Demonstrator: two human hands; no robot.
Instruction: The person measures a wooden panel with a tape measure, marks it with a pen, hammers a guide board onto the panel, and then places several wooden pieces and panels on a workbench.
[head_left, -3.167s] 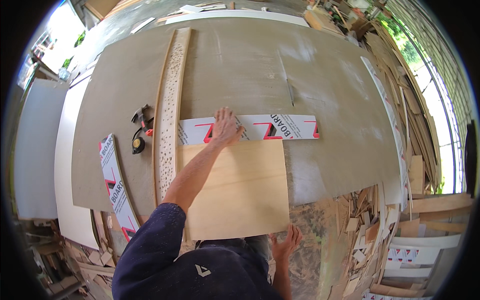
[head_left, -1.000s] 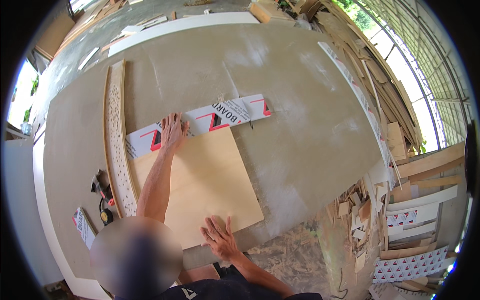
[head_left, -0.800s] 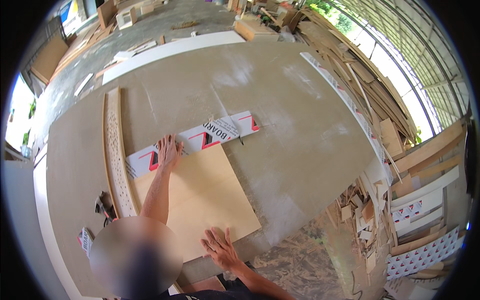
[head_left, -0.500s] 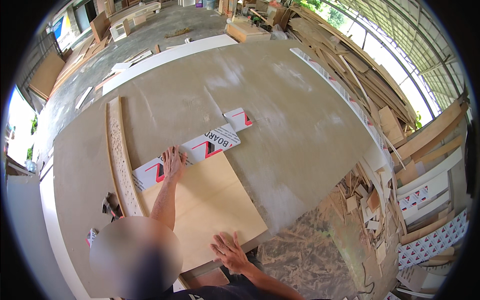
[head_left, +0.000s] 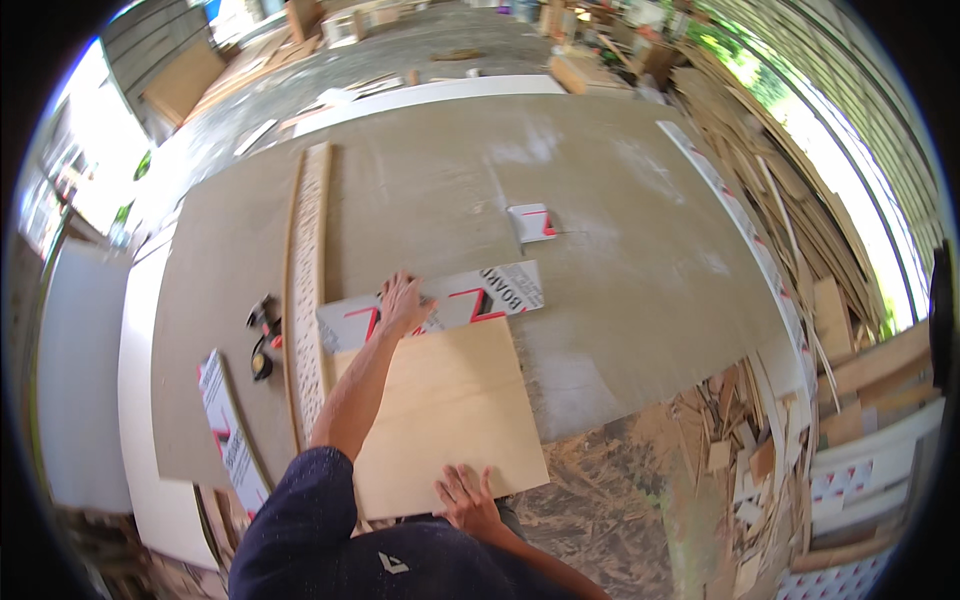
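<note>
Resting our left hand (head_left: 404,304) on the printed strip (head_left: 512,286) and our right hand (head_left: 470,504) on the plywood panel (head_left: 440,400)

We have the printed strip, white with red and black marks, lying crosswise on the bench (head_left: 430,210), along the far edge of the plywood panel. Whether it overlaps that edge, we cannot tell. Its left end comes up to a long pocked board (head_left: 311,230) that runs away from us.

Our left hand lies over the strip left of its middle, its grip spread and palm down. Our right hand sits on the near edge of the panel, its grip spread too, fingers flat on the wood. That near edge juts past the bench, over the littered floor (head_left: 600,510). Our left forearm crosses the panel's left side, hiding some of it.

Beyond the strip, near its right end but apart from it, we see a short printed piece (head_left: 533,222). Left of the pocked board lie a hammer (head_left: 264,316) and, just nearer us, a black tape measure (head_left: 262,364). A second printed strip (head_left: 232,434) slants across the near-left edge of the bench.
</note>
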